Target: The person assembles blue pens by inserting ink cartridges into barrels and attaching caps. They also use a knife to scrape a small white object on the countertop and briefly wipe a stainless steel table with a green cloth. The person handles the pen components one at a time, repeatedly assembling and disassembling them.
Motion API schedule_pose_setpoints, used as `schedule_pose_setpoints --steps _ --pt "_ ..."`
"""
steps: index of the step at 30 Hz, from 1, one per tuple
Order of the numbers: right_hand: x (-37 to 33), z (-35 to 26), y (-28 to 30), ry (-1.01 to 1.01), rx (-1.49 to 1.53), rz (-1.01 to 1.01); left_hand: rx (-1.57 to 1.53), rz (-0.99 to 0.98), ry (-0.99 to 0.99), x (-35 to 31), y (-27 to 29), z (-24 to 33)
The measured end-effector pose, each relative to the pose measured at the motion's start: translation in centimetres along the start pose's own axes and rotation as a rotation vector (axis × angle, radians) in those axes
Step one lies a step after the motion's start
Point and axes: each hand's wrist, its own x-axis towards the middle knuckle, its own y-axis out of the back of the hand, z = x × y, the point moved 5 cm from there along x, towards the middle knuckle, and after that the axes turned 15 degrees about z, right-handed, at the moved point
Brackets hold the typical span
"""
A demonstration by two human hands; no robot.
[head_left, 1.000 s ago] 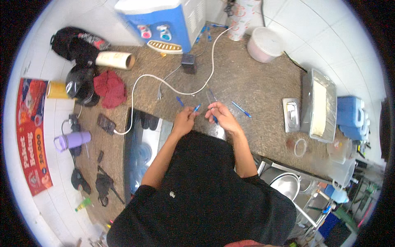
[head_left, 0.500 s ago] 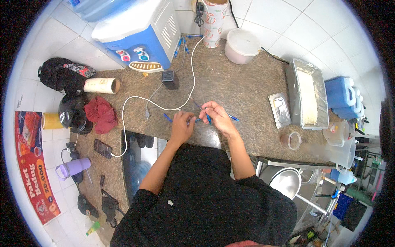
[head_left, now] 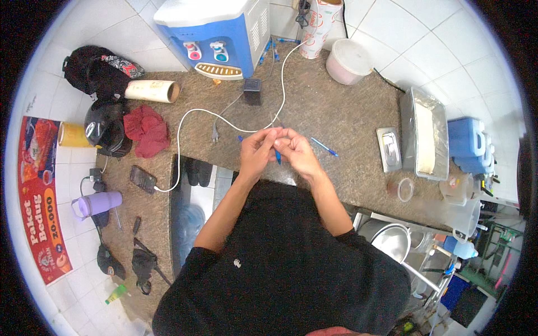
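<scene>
My left hand (head_left: 256, 154) and my right hand (head_left: 298, 154) meet above the counter, with fingertips pinched together. From under the right hand's curled fingers a blue pen (head_left: 278, 157) points down toward me. Whatever the left fingers and thumb pinch is hidden where the two hands touch. Beside my right hand, a pen with a clear barrel and blue end (head_left: 325, 147) lies slanted on the counter. A bit of another blue pen (head_left: 240, 138) shows just left of my left hand.
A white cable (head_left: 224, 119) runs across the stone counter (head_left: 347, 112) to a phone (head_left: 143, 179). Behind stand a blue-white water dispenser (head_left: 218, 33), several pens (head_left: 266, 51) and a lidded tub (head_left: 347, 63). At right are a metal lid (head_left: 389, 149) and plastic cup (head_left: 404, 190).
My left hand has lifted off the counter and come up against my right hand, its fingers now pinched. My view has shifted, so the counter things appear in slightly different places.
</scene>
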Motion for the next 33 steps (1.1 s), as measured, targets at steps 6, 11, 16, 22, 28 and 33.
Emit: schedule_pose_setpoints --steps 6,11,16,22,28,33 --pt "-0.9 1.5 -1.4 -0.058 -0.007 0.054 -0.074 -0.04 0.069 -0.4 3.4 -1.5" --pt "-1.7 5.6 -0.4 -0.081 -0.165 0.07 0.438 -0.019 -0.251 -2.0 6.8 -3.0" --pt "-3.7 9.0 0.2 -0.122 -0.205 0.1 0.808 -0.146 -0.427 -4.1 7.1 -2.8" --pt "-5.6 8.2 1.2 -0.029 -0.112 0.304 0.97 -0.322 -0.514 -3.6 11.8 1.8" --pt "-6.6 7.0 6.6 0.076 -0.095 0.621 1.548 -1.269 0.191 -8.8 29.7 6.5" --pt "-7.3 4.8 7.7 0.05 0.075 0.754 1.212 -1.156 0.283 -12.0 33.2 5.6"
